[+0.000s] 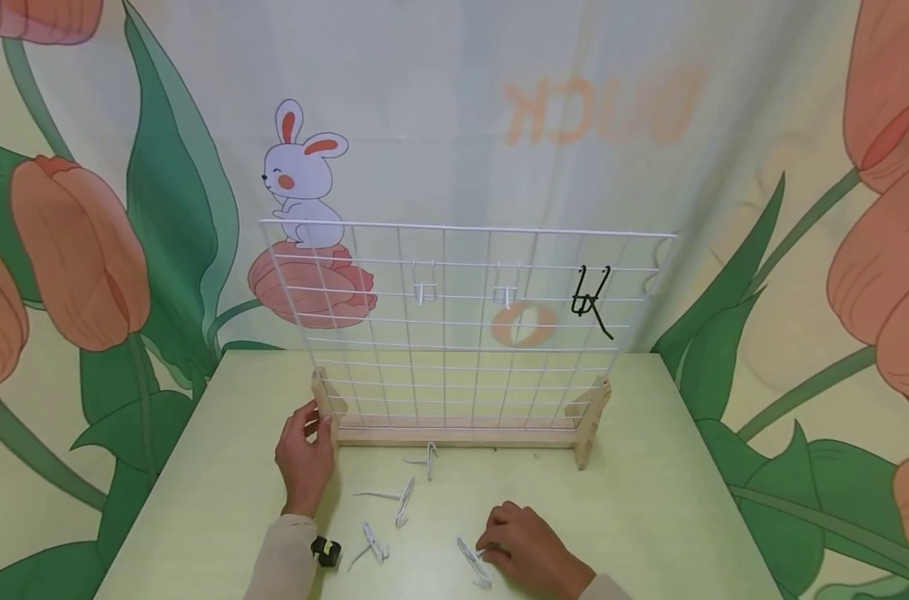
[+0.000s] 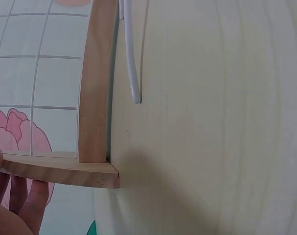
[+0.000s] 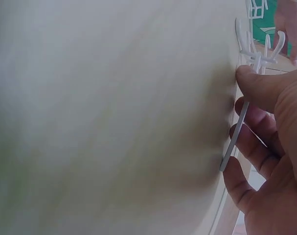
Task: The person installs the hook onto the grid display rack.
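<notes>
A white wire grid panel (image 1: 466, 349) stands upright in a wooden base at the back of the table. My left hand (image 1: 306, 462) grips the left wooden end piece (image 1: 324, 398) of that base, thumb on one face and fingers on the other in the left wrist view. Low at the front, my right hand (image 1: 532, 550) pinches a white wire hook (image 1: 472, 560) by its long prong (image 3: 239, 125). Two white hooks, one left (image 1: 422, 292) and one right (image 1: 507, 295), hang on the upper grid. To their right hangs a black hook (image 1: 592, 302).
Three more white hooks lie between my hands: one near the base rail (image 1: 430, 462), one in the middle (image 1: 404, 502), one nearer me (image 1: 374, 543). A small black object (image 1: 326, 551) sits at my left cuff. A printed curtain (image 1: 439, 108) hangs behind the table.
</notes>
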A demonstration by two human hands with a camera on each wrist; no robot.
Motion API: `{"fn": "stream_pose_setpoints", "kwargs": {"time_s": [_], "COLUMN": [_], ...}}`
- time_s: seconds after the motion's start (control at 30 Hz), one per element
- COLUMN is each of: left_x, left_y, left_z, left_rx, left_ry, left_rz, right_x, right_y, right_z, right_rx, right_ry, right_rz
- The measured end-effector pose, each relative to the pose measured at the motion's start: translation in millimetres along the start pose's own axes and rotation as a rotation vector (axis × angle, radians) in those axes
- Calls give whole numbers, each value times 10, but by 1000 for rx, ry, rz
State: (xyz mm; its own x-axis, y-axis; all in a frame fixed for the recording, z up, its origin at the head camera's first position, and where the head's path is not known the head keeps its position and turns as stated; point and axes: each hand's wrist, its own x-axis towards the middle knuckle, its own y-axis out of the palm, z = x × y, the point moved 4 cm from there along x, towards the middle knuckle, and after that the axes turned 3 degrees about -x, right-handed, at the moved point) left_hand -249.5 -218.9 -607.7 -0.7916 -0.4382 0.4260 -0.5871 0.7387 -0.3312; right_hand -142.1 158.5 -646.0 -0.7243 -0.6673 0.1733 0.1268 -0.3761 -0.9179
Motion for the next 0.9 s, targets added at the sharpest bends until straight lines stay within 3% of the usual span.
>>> {"fn": "stream_pose_setpoints", "kwargs": {"time_s": [0.3,0.57,0.9], "left_x": [7,8,-4], "left_y": [-8,-13,2], "left_z": [3,14,-19], "left_rx": [1,0,-20], "left_ry": [-15,-36,-30], "left_rz": [2,2,0], "right_x": [9,25,52], "right_y": [-4,-48,-110], "right_z": [49,75,107], "right_rx": [37,74,195], "right_ry": [-4,63,119], "right_rz": [-15,-25,-162]}}
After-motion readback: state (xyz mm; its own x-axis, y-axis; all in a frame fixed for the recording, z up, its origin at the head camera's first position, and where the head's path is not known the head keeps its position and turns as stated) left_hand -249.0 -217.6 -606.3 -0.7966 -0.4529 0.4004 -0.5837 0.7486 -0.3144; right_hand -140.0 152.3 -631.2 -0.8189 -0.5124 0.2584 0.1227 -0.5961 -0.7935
